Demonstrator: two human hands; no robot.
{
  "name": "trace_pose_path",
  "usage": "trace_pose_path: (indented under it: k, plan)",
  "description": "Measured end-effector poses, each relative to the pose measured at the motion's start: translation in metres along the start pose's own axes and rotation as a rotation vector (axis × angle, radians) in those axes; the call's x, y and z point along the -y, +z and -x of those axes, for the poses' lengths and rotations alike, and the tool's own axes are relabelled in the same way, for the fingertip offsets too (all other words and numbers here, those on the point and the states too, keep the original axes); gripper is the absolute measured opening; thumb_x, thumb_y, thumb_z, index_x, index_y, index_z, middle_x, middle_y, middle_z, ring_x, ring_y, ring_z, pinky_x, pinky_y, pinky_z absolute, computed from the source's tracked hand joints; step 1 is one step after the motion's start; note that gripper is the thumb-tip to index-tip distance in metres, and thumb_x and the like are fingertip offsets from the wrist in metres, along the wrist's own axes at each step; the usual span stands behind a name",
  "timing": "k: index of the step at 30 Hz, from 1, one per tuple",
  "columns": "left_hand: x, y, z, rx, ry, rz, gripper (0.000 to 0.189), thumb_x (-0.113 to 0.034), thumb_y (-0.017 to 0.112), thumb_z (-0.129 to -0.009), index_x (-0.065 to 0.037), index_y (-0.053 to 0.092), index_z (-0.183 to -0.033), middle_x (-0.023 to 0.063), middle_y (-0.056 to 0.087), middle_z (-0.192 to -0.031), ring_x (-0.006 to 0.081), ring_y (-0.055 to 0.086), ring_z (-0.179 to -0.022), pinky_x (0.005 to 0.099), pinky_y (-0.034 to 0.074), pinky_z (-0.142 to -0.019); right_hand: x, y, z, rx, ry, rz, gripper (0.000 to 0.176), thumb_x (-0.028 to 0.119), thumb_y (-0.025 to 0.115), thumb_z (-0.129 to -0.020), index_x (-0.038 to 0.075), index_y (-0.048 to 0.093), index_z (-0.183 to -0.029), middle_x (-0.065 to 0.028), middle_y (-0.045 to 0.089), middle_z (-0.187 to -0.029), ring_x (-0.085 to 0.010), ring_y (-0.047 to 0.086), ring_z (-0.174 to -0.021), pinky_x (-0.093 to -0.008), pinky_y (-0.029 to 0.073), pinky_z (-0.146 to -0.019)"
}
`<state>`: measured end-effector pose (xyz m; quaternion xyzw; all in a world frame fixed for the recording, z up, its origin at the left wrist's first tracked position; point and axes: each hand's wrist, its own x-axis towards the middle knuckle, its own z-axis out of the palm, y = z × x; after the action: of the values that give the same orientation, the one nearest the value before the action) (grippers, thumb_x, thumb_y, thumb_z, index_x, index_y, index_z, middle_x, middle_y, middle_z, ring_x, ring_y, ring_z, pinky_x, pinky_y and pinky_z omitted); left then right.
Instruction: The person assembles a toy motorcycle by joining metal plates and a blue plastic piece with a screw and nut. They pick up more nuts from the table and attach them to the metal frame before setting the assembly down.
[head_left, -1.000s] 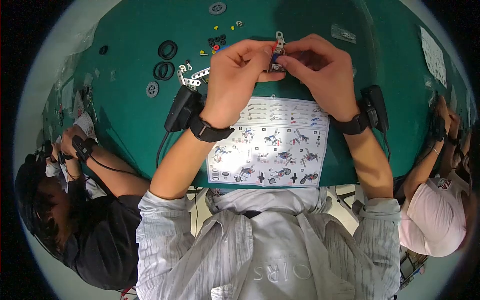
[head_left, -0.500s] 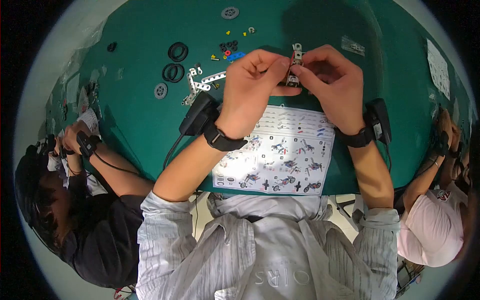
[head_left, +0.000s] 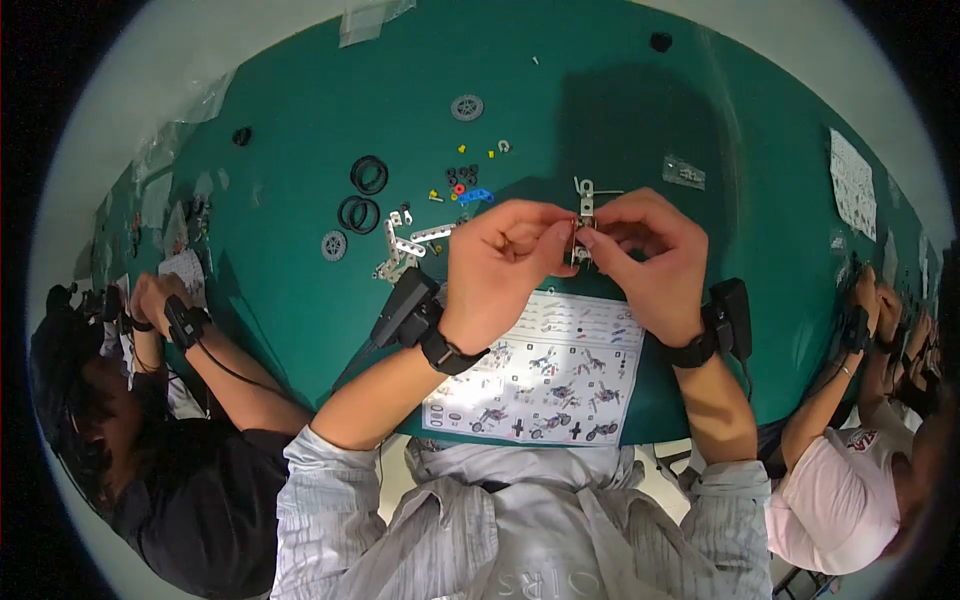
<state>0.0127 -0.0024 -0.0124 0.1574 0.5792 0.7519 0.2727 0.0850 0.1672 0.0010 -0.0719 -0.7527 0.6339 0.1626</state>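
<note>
Head view has the assembly (head_left: 582,225) raised just off the table (head_left: 280,300), beyond the far edge of the sheet (head_left: 540,372) and caught between the fingertips of both hands.

Risks, from the left. Tyres (head_left: 358,214), strips (head_left: 405,246) and small pieces (head_left: 462,186) lie loose just beside the left wrist. The bulky wrist unit (head_left: 405,306) strapped there sticks out toward them, so a sideways swing of that forearm could likely sweep some across the table or off it. In the middle, the assembly is tiny and only fingertips carry it. If the pinch slackens or the two hands push unevenly, it may twist out and drop among the loose pieces, or shed a small part that would be hard to find on the green cloth. On the right, the fingers cover most of the joint, so a crooked fit could go unnoticed.

Pose. The left hand (head_left: 505,265) lies with its back up and the wrist bent slightly inward. Its thumb and forefinger are pressed on the assembly's left side, and the other fingers are curled loosely behind. The right hand (head_left: 650,262) mirrors it: thumb and forefinger nip the right side, with the remaining fingers folded under. Both forearms rise from the near table edge and angle toward each other over the sheet.

One co-worker's hand (head_left: 150,298) at the far left and another's (head_left: 862,300) at the far right are busy well apart from all this.
</note>
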Motion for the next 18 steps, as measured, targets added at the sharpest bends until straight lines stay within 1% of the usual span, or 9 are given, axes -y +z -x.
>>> trace_pose_path:
  k: [1,4,7,10,13,16,18]
  plan:
    - [-0.0015,0.0022,0.0003,-0.026,0.001,-0.031,0.016,-0.001,0.064,-0.098,0.006,0.066,-0.112,0.0088,0.073,-0.094,0.0096,0.069,-0.084,0.0268,0.062,-0.072,0.0017,0.0,0.0004,0.003,0.027,-0.041,0.016,-0.001,0.079,-0.082,-0.002,0.072,-0.097,-0.0066,0.068,-0.096,-0.0101,0.069,-0.08,-0.0208,0.056,-0.067]
    - [0.0029,0.0055,0.0025,-0.061,0.048,0.019,0.016,0.001,0.064,-0.097,0.006,0.067,-0.112,0.0088,0.073,-0.093,0.0091,0.068,-0.081,0.0261,0.061,-0.072,0.0024,0.002,0.0003,-0.014,0.038,-0.066,0.017,-0.002,0.08,-0.082,-0.003,0.072,-0.096,-0.0068,0.068,-0.095,-0.0106,0.07,-0.08,-0.0209,0.057,-0.067]
    - [-0.0005,0.0055,0.0041,-0.049,0.068,-0.06,0.014,0.004,0.064,-0.095,0.005,0.065,-0.109,0.0084,0.072,-0.092,0.0088,0.068,-0.08,0.0251,0.06,-0.072,0.0003,0.0018,-0.0001,-0.012,-0.014,-0.051,0.016,-0.003,0.08,-0.081,-0.003,0.072,-0.095,-0.0071,0.068,-0.095,-0.01,0.069,-0.079,-0.0206,0.057,-0.065]
    - [0.0016,0.0049,0.0029,-0.018,0.068,0.027,0.013,0.007,0.064,-0.094,0.005,0.063,-0.107,0.0081,0.071,-0.091,0.0091,0.068,-0.08,0.0245,0.06,-0.071,0.0007,0.0006,-0.0002,-0.003,-0.02,-0.049,0.015,-0.004,0.08,-0.08,-0.003,0.071,-0.092,-0.0069,0.067,-0.095,-0.0091,0.068,-0.077,-0.0201,0.056,-0.064]
    - [-0.0006,0.0045,0.0029,-0.011,0.05,0.009,0.012,0.008,0.064,-0.094,0.005,0.061,-0.106,0.008,0.071,-0.09,0.0096,0.068,-0.08,0.0244,0.059,-0.07,-0.0013,-0.0014,-0.0009,0.019,0.005,-0.064,0.014,-0.003,0.08,-0.08,-0.003,0.071,-0.091,-0.0066,0.067,-0.094,-0.0085,0.068,-0.076,-0.0198,0.056,-0.064]
    - [-0.0003,0.0006,0.0009,0.026,0.04,0.023,0.013,0.008,0.063,-0.093,0.005,0.061,-0.106,0.0083,0.071,-0.091,0.01,0.068,-0.081,0.0242,0.059,-0.071,0.0014,-0.0009,-0.0011,0.019,0.027,-0.075,0.015,-0.004,0.079,-0.079,-0.003,0.071,-0.091,-0.0065,0.067,-0.093,-0.0086,0.067,-0.075,-0.0195,0.056,-0.064]
    - [-0.0006,0.0014,0.0008,0.016,0.026,0.027,0.014,0.009,0.063,-0.093,0.005,0.061,-0.106,0.0082,0.071,-0.091,0.0102,0.068,-0.082,0.0237,0.059,-0.072,-0.0002,-0.0015,-0.002,0.024,0.02,-0.059,0.014,-0.004,0.079,-0.079,-0.003,0.071,-0.091,-0.0068,0.067,-0.093,-0.009,0.068,-0.075,-0.0193,0.056,-0.063]
